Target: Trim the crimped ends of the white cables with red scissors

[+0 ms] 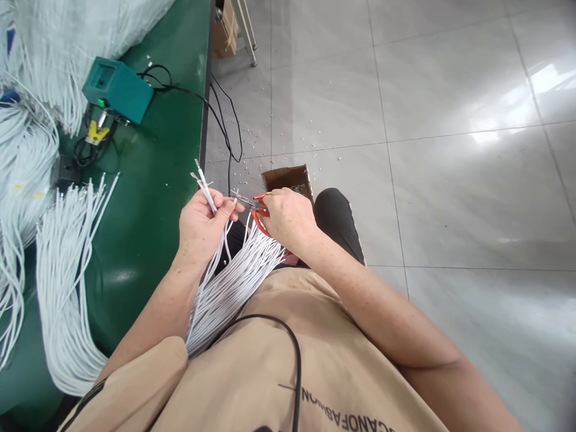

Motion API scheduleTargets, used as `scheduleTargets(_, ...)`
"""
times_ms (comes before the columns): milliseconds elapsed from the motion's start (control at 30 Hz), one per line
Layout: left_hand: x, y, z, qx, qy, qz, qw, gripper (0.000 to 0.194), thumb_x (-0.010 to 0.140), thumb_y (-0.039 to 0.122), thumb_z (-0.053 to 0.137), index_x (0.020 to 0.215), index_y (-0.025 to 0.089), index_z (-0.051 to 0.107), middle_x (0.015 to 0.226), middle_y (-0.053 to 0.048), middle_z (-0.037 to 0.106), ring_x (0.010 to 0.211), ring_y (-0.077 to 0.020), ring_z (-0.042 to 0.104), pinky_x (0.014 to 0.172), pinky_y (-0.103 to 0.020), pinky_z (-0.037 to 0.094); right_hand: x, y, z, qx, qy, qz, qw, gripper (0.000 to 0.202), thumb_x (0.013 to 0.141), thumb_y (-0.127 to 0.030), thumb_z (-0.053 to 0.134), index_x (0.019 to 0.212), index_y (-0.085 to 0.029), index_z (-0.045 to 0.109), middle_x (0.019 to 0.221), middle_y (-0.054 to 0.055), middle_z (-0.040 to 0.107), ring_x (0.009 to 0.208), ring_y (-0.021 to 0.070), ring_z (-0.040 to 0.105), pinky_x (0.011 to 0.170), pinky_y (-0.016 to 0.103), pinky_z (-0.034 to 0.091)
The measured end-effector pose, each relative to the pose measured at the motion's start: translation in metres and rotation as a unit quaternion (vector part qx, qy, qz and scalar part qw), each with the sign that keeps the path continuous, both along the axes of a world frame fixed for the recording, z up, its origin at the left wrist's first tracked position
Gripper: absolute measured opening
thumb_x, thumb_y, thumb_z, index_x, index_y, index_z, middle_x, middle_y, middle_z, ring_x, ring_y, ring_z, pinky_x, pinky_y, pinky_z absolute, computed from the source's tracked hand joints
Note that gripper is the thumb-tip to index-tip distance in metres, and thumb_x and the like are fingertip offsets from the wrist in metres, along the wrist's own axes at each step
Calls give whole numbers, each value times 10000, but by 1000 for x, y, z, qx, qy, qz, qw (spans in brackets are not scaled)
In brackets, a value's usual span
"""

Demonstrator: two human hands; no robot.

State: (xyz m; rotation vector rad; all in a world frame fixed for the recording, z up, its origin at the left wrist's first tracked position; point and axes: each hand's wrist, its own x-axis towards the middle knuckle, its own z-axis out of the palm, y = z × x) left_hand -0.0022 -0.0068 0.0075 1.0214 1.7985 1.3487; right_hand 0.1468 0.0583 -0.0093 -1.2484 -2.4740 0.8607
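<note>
My left hand (202, 219) is closed around a few white cables (208, 195), whose tips stick up above the fingers. Red-handled scissors (260, 219) are in my right hand (290, 219), their metal blades pointing left toward the left fingertips. One cable end rises between the left fingertips, close by the blades; whether they touch it I cannot tell. Across my lap lies a thick bundle of white cables (238, 282), running under both hands.
At left, a green table (148, 222) carries more bundles of white cables (67, 270) and a teal box device (119, 90) with black cords and a yellow clip. Below my hands stands an open cardboard box (285, 177). Small white bits dot the grey floor (333, 90).
</note>
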Motion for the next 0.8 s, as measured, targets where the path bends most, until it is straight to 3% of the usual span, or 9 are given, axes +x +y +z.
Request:
scheduleTargets(100, 0, 0, 0, -1, 0, -8, 1000, 236, 743, 156, 683, 723, 208, 453, 690, 3, 680, 555, -98, 585, 597, -242, 476, 1, 2, -2, -22, 53, -15, 998, 216, 829, -263, 560, 648, -150, 588, 761, 77, 625, 731, 173, 528, 593, 308, 296)
scheduleTargets(167, -1, 0, 0, -3, -1, -15, 1000, 237, 752, 161, 681, 717, 211, 452, 690, 5, 677, 555, -102, 580, 602, -250, 474, 1, 4, -2, -83, 136, -41, 986, 205, 820, -289, 562, 674, -150, 598, 779, 57, 627, 725, 152, 523, 597, 290, 320)
scheduleTargets(333, 1, -1, 1, -11, 11, -29, 999, 243, 743, 185, 706, 704, 217, 468, 664, 17, 644, 577, -121, 590, 625, -273, 474, -4, 7, 3, -303, 368, -76, 876, 218, 780, -305, 564, 897, -149, 662, 835, 21, 663, 717, 113, 557, 650, 255, 421)
scheduleTargets(400, 2, -1, 1, -16, 11, -27, 999, 244, 733, 196, 717, 707, 216, 475, 659, 20, 634, 593, -127, 603, 641, -275, 480, -6, 6, 4, -317, 392, -84, 860, 206, 747, -290, 587, 869, -143, 665, 834, 23, 664, 725, 112, 559, 667, 254, 434)
scheduleTargets(600, 1, -4, -2, -38, 52, -8, 998, 364, 594, 231, 828, 756, 214, 502, 676, 42, 627, 589, -112, 564, 623, -251, 466, -15, -4, 1, -295, 364, -140, 872, 110, 709, -268, 616, 759, -174, 639, 669, -25, 565, 614, 95, 454, 587, 243, 384)
scheduleTargets(700, -1, -4, -2, -45, 87, -4, 995, 329, 596, 240, 828, 752, 206, 541, 687, 40, 624, 594, -101, 545, 643, -244, 464, -15, -3, 2, -376, 397, -125, 828, 123, 710, -281, 635, 755, -168, 652, 665, -26, 557, 616, 91, 460, 600, 239, 393)
scheduleTargets(800, -2, -3, -2, -41, 52, -14, 998, 266, 643, 271, 803, 746, 200, 568, 690, 23, 629, 632, -120, 587, 681, -266, 490, -10, 2, 4, -424, 432, -104, 789, 152, 735, -283, 627, 801, -159, 686, 674, -24, 559, 623, 82, 460, 621, 230, 398)
